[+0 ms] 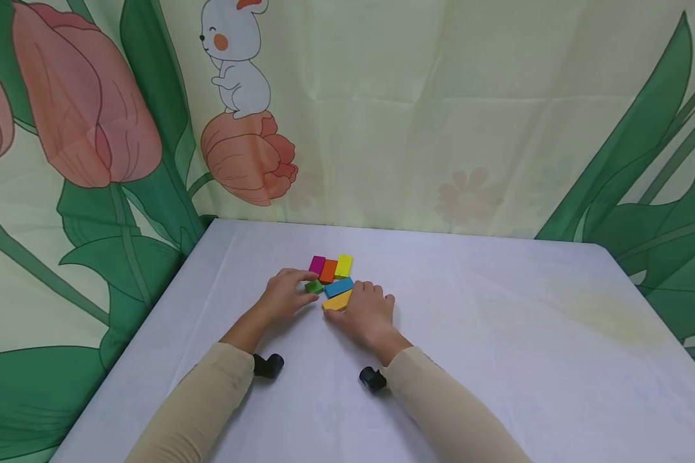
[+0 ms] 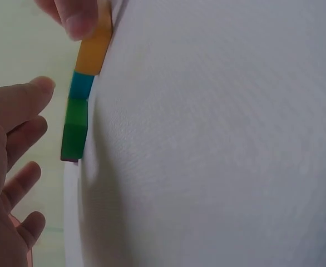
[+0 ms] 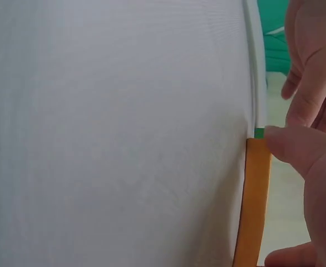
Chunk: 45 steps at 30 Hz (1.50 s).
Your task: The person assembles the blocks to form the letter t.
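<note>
Several coloured rectangular blocks lie in a cluster on the white table. My left hand [image 1: 285, 292] is at the left of the green block [image 1: 315, 287], its thumb and fingers spread around it; in the left wrist view a gap shows between the fingers and the green block [image 2: 75, 128]. With my right hand [image 1: 369, 313] I grip the yellow-orange block [image 1: 337, 301], thumb at its near left end and fingers toward its right end, partly hiding it. The blue block [image 1: 339, 287] lies just beyond it, near the green one.
At the far side of the cluster lie a magenta block [image 1: 316, 264], an orange-red block [image 1: 327, 271] and a yellow block [image 1: 343, 266], side by side. The white tabletop [image 1: 498, 334] stretches around them. A curtain [image 1: 382, 128] with printed tulips and a rabbit hangs behind the table.
</note>
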Each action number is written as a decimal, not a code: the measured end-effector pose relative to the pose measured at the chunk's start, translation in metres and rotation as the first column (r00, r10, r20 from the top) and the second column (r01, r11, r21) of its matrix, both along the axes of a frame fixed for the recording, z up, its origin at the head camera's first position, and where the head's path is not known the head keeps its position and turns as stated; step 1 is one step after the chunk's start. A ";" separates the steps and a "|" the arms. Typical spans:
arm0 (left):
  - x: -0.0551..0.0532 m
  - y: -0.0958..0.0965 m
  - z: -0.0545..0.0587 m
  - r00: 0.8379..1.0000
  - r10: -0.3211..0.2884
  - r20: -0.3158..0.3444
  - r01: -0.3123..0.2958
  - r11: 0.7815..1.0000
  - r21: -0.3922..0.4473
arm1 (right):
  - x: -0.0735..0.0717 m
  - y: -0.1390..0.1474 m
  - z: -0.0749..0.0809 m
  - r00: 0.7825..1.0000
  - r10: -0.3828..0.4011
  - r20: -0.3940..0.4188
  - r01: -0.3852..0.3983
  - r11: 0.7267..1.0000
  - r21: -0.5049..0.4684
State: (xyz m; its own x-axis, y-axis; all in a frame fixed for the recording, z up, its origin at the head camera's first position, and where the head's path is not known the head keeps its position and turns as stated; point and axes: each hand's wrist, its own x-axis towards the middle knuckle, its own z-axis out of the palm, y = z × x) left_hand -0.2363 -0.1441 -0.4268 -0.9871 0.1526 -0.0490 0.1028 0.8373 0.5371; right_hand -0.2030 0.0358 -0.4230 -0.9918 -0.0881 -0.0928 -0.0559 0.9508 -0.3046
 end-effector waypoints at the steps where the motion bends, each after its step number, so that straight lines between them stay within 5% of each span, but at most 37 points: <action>1: 0.000 0.000 0.000 1.000 0.000 0.001 0.000 1.000 0.001 | 0.000 0.001 0.000 1.000 0.002 0.002 -0.002 1.000 -0.003; 16: -0.002 0.012 0.000 0.999 -0.034 0.000 0.034 0.999 -0.023 | -0.005 0.023 -0.001 0.991 0.115 0.064 -0.097 0.968 -0.233; 45: -0.009 0.028 -0.004 1.000 -0.023 0.013 0.024 0.999 -0.039 | -0.004 0.041 0.007 0.970 0.215 0.109 -0.198 0.969 -0.150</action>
State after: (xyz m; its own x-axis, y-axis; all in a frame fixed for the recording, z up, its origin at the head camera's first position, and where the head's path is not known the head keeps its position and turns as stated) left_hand -0.2457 -0.1159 -0.4313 -0.9825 0.1736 -0.0680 0.1161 0.8551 0.5052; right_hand -0.2066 0.0764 -0.4157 -0.9321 -0.3105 -0.1864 -0.2005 0.8711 -0.4483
